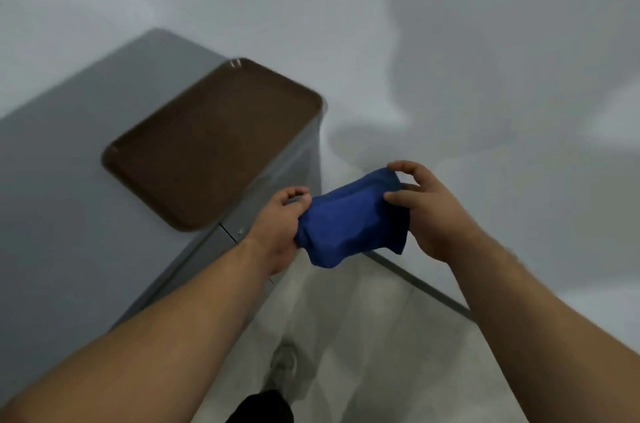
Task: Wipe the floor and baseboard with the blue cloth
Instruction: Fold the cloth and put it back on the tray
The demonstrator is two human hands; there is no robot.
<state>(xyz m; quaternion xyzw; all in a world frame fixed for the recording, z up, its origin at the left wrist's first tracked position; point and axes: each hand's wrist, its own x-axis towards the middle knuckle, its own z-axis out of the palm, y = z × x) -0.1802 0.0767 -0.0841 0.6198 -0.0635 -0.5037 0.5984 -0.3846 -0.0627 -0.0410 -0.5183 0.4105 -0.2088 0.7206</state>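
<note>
A bunched blue cloth (353, 220) is held in the air between both hands, well above the floor. My left hand (278, 225) grips its left end. My right hand (424, 211) pinches its right end with thumb and fingers. Below lies the pale tiled floor (381, 336). A dark grey baseboard (426, 287) runs diagonally along the foot of the white wall (450, 59), partly hidden behind the cloth.
A grey cabinet (69, 180) stands at the left against the wall, with a brown tray (207, 145) lying on its top near the right edge. My shoe (284, 363) and dark trouser leg show on the floor below.
</note>
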